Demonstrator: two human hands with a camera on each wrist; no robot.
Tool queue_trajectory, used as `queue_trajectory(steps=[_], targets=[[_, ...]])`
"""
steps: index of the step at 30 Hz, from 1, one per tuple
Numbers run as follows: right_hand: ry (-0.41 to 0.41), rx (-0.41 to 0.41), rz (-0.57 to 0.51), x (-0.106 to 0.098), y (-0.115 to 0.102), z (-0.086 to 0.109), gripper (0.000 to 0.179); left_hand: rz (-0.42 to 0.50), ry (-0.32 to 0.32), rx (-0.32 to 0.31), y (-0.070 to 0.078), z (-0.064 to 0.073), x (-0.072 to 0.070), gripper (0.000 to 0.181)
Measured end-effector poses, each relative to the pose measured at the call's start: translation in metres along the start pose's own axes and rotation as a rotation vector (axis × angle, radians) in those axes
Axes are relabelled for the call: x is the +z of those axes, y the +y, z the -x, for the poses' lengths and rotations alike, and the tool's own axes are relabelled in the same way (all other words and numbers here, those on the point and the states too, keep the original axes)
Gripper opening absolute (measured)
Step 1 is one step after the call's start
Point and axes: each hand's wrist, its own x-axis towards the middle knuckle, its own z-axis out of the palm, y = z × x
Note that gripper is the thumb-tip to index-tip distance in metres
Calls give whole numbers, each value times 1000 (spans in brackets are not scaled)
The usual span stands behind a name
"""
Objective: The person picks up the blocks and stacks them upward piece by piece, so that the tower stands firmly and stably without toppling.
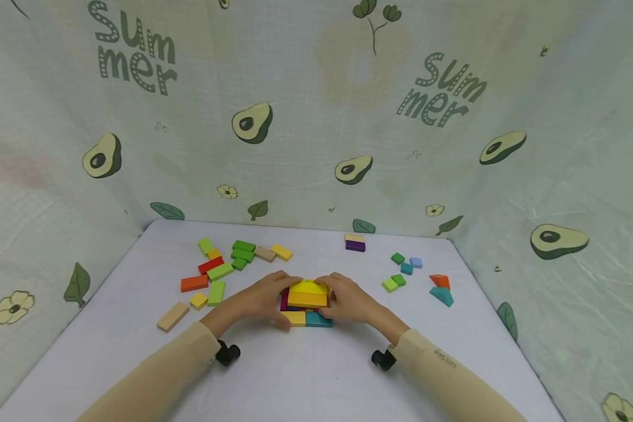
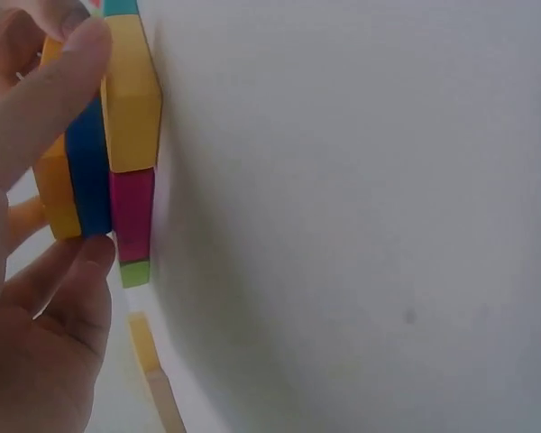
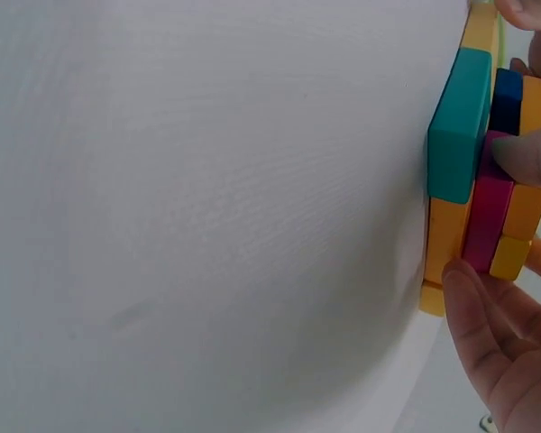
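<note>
A low stack of coloured wooden blocks stands at the middle of the table, with a hand at either side. Yellow blocks point(image 1: 307, 300) form its top layer. Below lie a blue block point(image 2: 92, 171) and a magenta block point(image 3: 489, 207). The bottom front row has a yellow block point(image 1: 294, 319) beside a teal block point(image 1: 319, 319). My left hand point(image 1: 264, 296) grips the upper layers from the left, thumb in front and fingers behind. From the right, my right hand point(image 1: 350, 299) holds them likewise, its thumb against the magenta block. Fingers hide parts of the stack.
Loose blocks lie to the left, among them a red block point(image 1: 211, 265), an orange block point(image 1: 194, 283) and a plain wood block point(image 1: 173, 316). A purple block point(image 1: 356, 246) is behind. Right are small green blocks point(image 1: 390, 285) and a teal piece point(image 1: 442, 296).
</note>
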Motion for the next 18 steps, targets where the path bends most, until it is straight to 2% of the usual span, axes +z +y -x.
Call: queue_trajectory(steps=[13, 18], targets=[[3, -12, -16, 1, 0, 2, 63, 4, 12, 13, -1, 0, 4, 100], [9, -18, -15, 1, 0, 3, 64, 4, 21, 8, -5, 2, 0, 103]])
